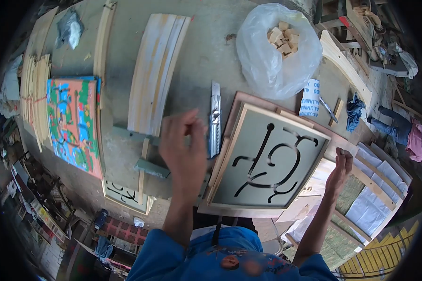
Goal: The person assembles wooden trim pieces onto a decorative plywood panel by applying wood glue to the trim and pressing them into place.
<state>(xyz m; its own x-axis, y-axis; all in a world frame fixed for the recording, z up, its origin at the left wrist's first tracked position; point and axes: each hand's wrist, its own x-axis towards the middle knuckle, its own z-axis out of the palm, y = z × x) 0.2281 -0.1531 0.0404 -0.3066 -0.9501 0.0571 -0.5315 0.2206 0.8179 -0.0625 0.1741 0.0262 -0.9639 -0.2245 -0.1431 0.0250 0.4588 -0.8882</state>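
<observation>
A framed green panel [229,175] with curved black slots and pale wooden edging lies on a larger brown board [239,99] in front of me. My left hand [185,145] is raised left of the panel, slightly blurred. Its fingers curl towards the thumb in a pinch, and whatever they hold is too small to make out. Just right of that hand is a large metal snap-off knife [215,117] on the table. Beyond the panel's right edge hovers my right hand [340,169], its fingers loosely bent and apart, with nothing visible in them.
A clear plastic bag [258,61] holds small wood blocks [284,40]. Flat boards [154,70], a colourful painted panel [72,124] and thin wood strips [35,98] lie leftward. At right are a pen [329,110] and a blue-lettered strip [309,98]. Another person's legs [394,124] show far right.
</observation>
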